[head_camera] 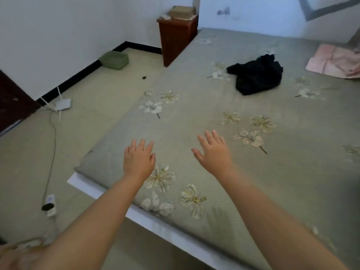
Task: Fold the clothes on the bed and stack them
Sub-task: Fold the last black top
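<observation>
Status: folding not started, as I judge it. I hold my left hand [138,159] and right hand [213,152] over the near bed [194,117], fingers spread, gripping nothing. Black garment [257,75] lies crumpled mid-bed; pink cloth [334,62] lies flat, far right.

Open bedcover [194,117] before black garment [257,75]

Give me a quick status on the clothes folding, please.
Left hand and right hand open, empty, over the bed. Black garment crumpled, untouched; pink garment flat at far right edge. Nothing in the way.
</observation>
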A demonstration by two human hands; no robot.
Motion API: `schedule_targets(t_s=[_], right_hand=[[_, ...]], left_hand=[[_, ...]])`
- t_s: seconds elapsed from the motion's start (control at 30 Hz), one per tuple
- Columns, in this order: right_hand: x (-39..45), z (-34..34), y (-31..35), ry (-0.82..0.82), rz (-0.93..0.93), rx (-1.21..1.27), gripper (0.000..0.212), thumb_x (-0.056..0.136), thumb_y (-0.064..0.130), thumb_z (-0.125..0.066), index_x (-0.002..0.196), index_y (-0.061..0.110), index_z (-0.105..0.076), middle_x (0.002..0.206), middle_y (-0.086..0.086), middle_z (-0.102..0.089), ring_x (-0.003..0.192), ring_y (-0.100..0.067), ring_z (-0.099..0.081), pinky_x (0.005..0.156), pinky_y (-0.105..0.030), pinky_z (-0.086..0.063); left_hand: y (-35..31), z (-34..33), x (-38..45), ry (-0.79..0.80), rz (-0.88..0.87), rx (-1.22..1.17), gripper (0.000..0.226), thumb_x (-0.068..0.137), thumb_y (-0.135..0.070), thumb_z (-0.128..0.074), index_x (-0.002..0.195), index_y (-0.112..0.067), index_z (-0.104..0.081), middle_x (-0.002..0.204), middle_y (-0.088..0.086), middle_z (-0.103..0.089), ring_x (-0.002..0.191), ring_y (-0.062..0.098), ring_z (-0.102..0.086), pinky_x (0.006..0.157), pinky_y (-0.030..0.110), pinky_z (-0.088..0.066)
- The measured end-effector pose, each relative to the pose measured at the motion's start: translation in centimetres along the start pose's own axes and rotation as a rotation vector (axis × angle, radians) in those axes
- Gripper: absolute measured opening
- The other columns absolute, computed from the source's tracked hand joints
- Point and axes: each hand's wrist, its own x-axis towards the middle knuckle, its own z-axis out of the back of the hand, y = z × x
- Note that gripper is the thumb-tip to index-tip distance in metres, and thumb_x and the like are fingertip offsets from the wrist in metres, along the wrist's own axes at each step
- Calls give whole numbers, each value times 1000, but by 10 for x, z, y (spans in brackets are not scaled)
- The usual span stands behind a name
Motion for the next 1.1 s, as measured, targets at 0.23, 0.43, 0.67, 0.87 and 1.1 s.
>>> schedule_targets(t_s=[0.23, 0.43, 0.67, 0.87, 1.1], right_hand=[[89, -29, 91, 152, 101, -47, 59, 96, 47, -28, 145, 15, -21, 154, -10, -16, 142, -26, -8, 114, -40, -8], [184, -58, 230, 206, 321, -14, 58, 97, 45, -27, 145, 13, -19, 154, -12, -11, 143, -27, -5, 114, -40, -7], [242, -131, 429, 306, 540, -23, 58, 97, 46, -26, 145, 15, -21, 155, -10, -10, 143, -25, -3, 114, -41, -5], [309, -190, 569, 355, 478, -19, 54, 97, 44, -23, 144, 18, -24, 155, -9, -8, 143, -25, -1, 114, -37, -4], [397, -216, 648, 366, 356, -30, 54, 98, 44, -22, 144, 16, -23, 155, -8, -12, 143, -23, -2, 114, -36, -5]], left_hand=[[102, 14, 32, 13, 131, -13, 46, 97, -34, -31, 142, -25, -28, 152, 3, -22, 141, 25, -11, 111, 42, -13], [223, 35, 51, -13, 343, -22, 46, 97, -35, -30, 143, -27, -27, 153, 1, -20, 141, 25, -9, 111, 41, -10], [397, 31, 59, -14, 562, -20, 47, 97, -36, -30, 143, -29, -23, 153, 0, -18, 141, 23, -10, 111, 41, -12], [558, 25, 96, 66, 555, -13, 48, 97, -36, -29, 143, -30, -20, 154, -1, -14, 141, 24, -9, 112, 42, -11], [679, 37, 181, 131, 434, 23, 48, 98, -35, -28, 144, -30, -19, 155, -1, -12, 141, 23, -7, 113, 42, -9]])
